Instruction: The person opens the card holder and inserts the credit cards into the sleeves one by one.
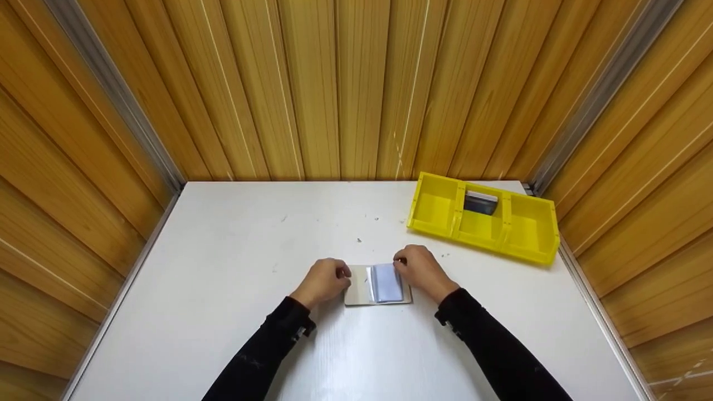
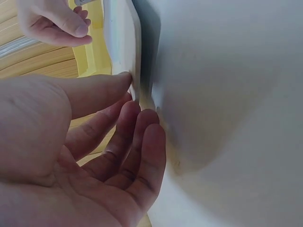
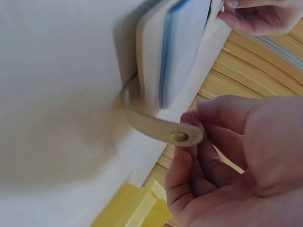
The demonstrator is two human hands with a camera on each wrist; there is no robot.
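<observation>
A beige card holder [image 1: 356,285] lies spread on the white table, with clear plastic sleeves [image 1: 388,283] stacked on its right half. My left hand [image 1: 324,281] pinches the left cover edge between thumb and fingertips; in the left wrist view that edge is raised off the table. Loosely curled at the card holder's upper right is my right hand [image 1: 420,268]. In the right wrist view, a beige strap [image 3: 154,126] with a brass-coloured snap [image 3: 179,136] bends up from the cover, its end against the right fingertips. No grip on the strap is evident.
A yellow three-compartment bin [image 1: 483,218] stands at the back right of the table [image 1: 234,234]. Its middle compartment holds a dark, white-edged block-like item [image 1: 480,203]. Wood-patterned panels [image 1: 356,89] enclose the back and both sides.
</observation>
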